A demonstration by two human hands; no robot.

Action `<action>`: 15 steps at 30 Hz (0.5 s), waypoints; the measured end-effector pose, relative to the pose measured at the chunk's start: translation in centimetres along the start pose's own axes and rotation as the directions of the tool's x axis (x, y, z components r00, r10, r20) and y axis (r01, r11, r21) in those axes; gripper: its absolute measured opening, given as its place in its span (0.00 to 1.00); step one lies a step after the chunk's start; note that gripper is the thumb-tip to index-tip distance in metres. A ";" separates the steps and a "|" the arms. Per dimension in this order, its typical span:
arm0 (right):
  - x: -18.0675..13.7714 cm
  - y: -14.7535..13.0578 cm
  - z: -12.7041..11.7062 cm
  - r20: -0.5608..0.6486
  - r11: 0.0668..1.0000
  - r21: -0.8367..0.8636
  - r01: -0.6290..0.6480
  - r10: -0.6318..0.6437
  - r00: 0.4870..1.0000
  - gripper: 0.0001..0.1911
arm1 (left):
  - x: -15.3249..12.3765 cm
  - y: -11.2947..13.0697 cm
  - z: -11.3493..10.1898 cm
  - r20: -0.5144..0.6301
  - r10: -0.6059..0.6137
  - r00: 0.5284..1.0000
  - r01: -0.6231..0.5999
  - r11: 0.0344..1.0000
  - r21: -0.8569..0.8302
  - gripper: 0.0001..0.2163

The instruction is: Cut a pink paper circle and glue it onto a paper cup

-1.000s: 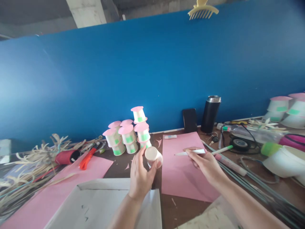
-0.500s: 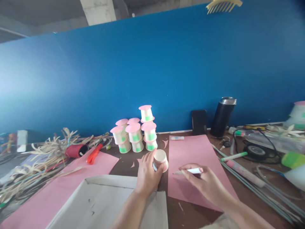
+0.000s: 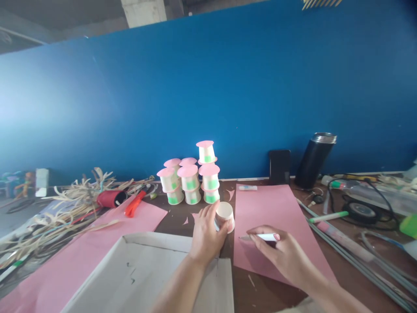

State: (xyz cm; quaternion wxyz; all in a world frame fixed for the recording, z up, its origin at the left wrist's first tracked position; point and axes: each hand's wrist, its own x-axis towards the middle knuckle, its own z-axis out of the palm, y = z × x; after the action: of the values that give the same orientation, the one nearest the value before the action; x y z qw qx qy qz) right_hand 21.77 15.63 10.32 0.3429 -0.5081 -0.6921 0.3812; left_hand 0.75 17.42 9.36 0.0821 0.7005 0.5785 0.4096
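Note:
My left hand (image 3: 208, 234) is wrapped round a small paper cup (image 3: 225, 211), turned upside down at the left edge of a pink sheet of paper (image 3: 263, 200). A white marker (image 3: 267, 237) is pinched in my right hand (image 3: 280, 250), its tip pointing left, low over the pink sheet; whether it touches the paper I cannot tell. The marker's cap (image 3: 248, 188) lies near the sheet's far edge. Behind my left hand stand stacked paper cups (image 3: 190, 183) with pink paper discs on top and green patches on their sides.
Left of me are a white cardboard piece (image 3: 156, 265), another pink sheet (image 3: 97, 248), a red-handled tool (image 3: 134, 205), a red spool (image 3: 110, 198) and tangled strips. On the right stand a black bottle (image 3: 315, 161) and phone (image 3: 279, 167), beside cables and a green-tipped marker (image 3: 328, 217).
The view has swung slightly left, so everything sits further right in the picture. Both hands keep their holds on the cup and the marker.

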 end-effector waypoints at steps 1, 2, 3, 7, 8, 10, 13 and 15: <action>0.0 0.0 0.0 0.006 1.000 0.004 -0.001 0.001 1.000 0.12 | 0.0 0.0 0.0 -0.003 0.001 1.000 -0.001 1.000 -0.002 0.24; 0.1 -0.1 0.1 0.008 1.000 0.008 0.000 0.000 1.000 0.12 | 0.0 0.0 0.0 -0.006 0.002 1.000 -0.002 1.000 -0.004 0.24; 0.1 -0.1 0.1 0.010 1.000 0.011 0.001 -0.002 1.000 0.12 | 0.0 0.0 0.0 -0.008 0.004 1.000 -0.004 1.000 -0.005 0.24; 0.2 0.0 0.3 0.015 1.000 0.017 0.009 -0.009 1.000 0.12 | 0.0 0.0 0.1 -0.011 0.006 1.000 -0.006 1.000 0.003 0.24; 0.3 0.1 0.3 0.017 1.000 0.020 0.007 -0.007 1.000 0.12 | 0.0 0.0 0.1 -0.010 0.008 1.000 -0.008 1.000 0.006 0.24; 0.3 0.1 0.3 0.022 1.000 0.023 0.002 -0.003 1.000 0.12 | -0.1 0.0 0.0 -0.014 0.015 1.000 -0.015 1.000 0.010 0.24; 0.3 0.1 0.3 0.024 1.000 0.016 0.000 0.000 1.000 0.11 | -0.1 0.1 0.0 -0.017 0.021 1.000 -0.021 1.000 0.022 0.24; 0.3 0.1 0.3 0.020 1.000 0.007 -0.005 0.005 1.000 0.11 | -0.1 0.0 0.0 -0.017 0.023 1.000 -0.022 0.999 0.026 0.24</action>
State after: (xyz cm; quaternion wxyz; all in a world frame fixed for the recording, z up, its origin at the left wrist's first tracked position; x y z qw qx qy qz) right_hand 21.54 15.87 10.10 0.3370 -0.5049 -0.6927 0.3895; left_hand 0.79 17.36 9.37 0.0634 0.7044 0.5765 0.4092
